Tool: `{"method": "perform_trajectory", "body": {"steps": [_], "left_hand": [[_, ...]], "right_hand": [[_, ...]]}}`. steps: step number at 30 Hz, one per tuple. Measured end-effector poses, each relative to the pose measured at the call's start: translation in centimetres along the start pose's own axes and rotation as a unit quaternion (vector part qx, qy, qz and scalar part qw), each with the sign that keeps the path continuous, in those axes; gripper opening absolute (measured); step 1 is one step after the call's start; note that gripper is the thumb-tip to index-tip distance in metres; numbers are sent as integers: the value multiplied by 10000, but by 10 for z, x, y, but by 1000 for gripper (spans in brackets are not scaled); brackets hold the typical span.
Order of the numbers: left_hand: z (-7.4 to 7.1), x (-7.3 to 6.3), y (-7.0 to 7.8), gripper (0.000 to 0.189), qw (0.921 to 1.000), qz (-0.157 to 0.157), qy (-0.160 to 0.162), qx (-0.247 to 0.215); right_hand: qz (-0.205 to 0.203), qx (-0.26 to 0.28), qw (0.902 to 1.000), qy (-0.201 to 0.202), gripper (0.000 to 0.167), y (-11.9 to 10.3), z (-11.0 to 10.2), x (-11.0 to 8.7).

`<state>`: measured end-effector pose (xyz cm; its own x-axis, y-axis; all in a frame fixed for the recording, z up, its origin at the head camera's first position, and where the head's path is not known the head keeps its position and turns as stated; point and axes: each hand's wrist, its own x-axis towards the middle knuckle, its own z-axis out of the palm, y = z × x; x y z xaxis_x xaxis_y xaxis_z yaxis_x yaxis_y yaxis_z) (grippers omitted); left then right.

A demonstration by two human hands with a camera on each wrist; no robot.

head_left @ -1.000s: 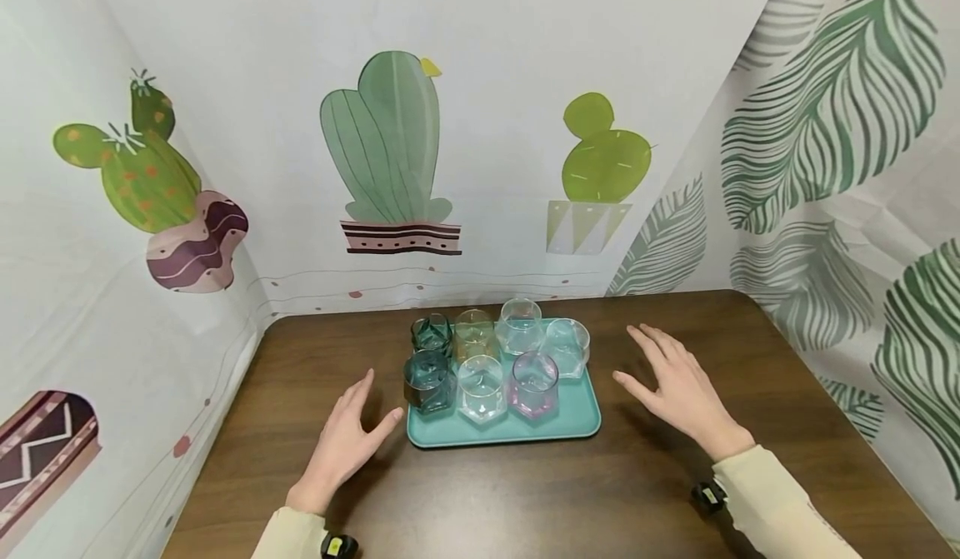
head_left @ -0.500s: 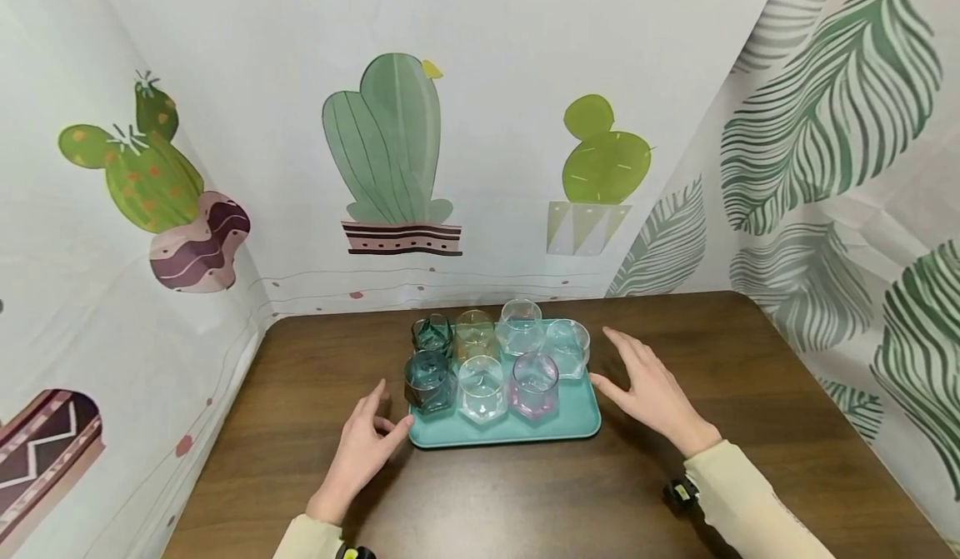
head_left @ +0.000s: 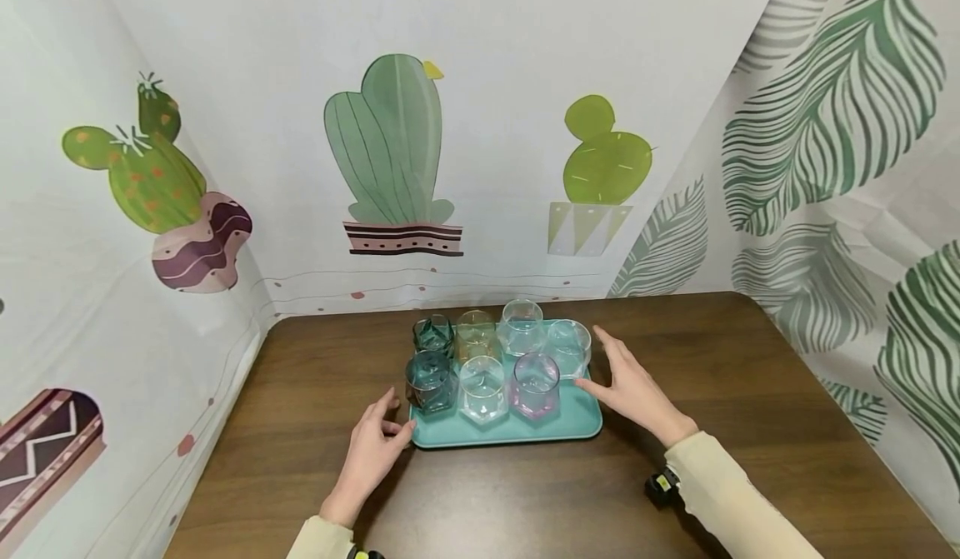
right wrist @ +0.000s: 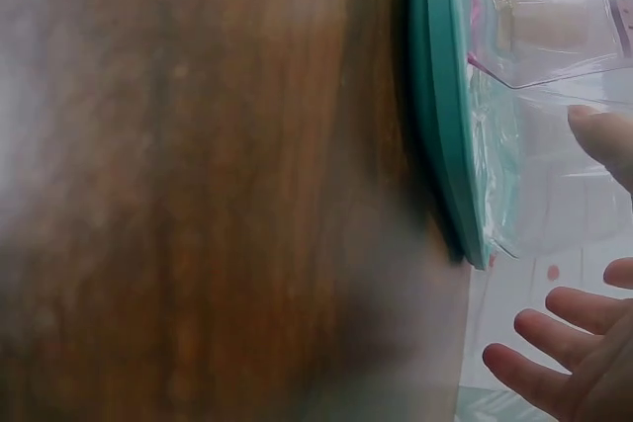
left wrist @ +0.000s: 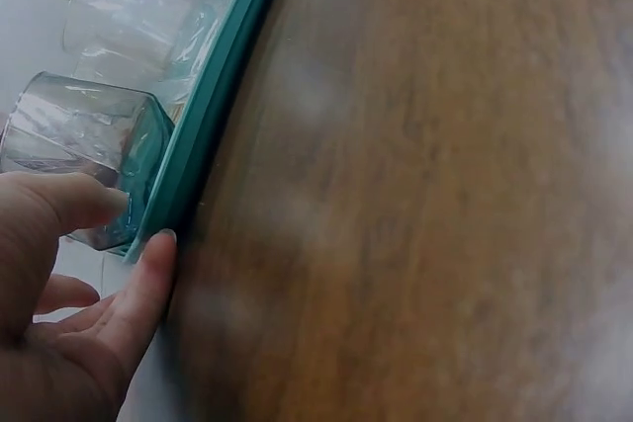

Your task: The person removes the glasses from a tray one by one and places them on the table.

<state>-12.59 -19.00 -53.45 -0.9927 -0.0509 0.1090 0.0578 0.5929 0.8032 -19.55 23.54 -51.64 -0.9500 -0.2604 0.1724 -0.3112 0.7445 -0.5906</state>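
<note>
A turquoise rectangular tray (head_left: pixel 510 434) lies on the table, bearing several faceted drinking glasses. At its left stand a dark grey-blue glass (head_left: pixel 430 384) and a dark green glass (head_left: pixel 432 338). An amber glass (head_left: pixel 476 338), a clear glass (head_left: pixel 482 392) and a pink-tinted glass (head_left: pixel 535 388) fill the middle, with two more clear ones at the back and right. My left hand (head_left: pixel 369 452) is at the tray's left end; in the left wrist view its thumb (left wrist: pixel 84 203) is above the rim, a fingertip at the corner. My right hand (head_left: pixel 633 388) spreads its fingers beside the right end, thumb over the tray.
The brown wooden table (head_left: pixel 495 501) extends in front of the tray and to both sides. A white cloth backdrop (head_left: pixel 495 167) with printed cacti and leaves rises right behind the table's back edge. The glasses stand close together.
Both hands have moved inward toward the tray: the left rightward to its left end, the right leftward to its right end. The tray and glasses have stayed in place.
</note>
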Motion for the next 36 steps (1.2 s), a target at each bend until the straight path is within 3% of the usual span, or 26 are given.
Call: {"method": "perform_trajectory", "body": {"steps": [12, 25, 31, 36], "left_hand": [[3, 0, -7, 57, 9987, 57, -98, -488], [7, 0, -10, 55, 9993, 0, 9, -378], [6, 0, -11, 54, 9992, -51, 42, -383], [7, 0, -11, 54, 9993, -47, 81, -362]], "right_hand": [[134, 497, 9985, -187, 108, 6, 11, 17], [-39, 1106, 9937, -150, 103, 7, 20, 28], [-54, 1607, 9870, -19, 92, 7, 20, 30], [63, 1681, 9856, 150, 86, 8, 21, 30]]}}
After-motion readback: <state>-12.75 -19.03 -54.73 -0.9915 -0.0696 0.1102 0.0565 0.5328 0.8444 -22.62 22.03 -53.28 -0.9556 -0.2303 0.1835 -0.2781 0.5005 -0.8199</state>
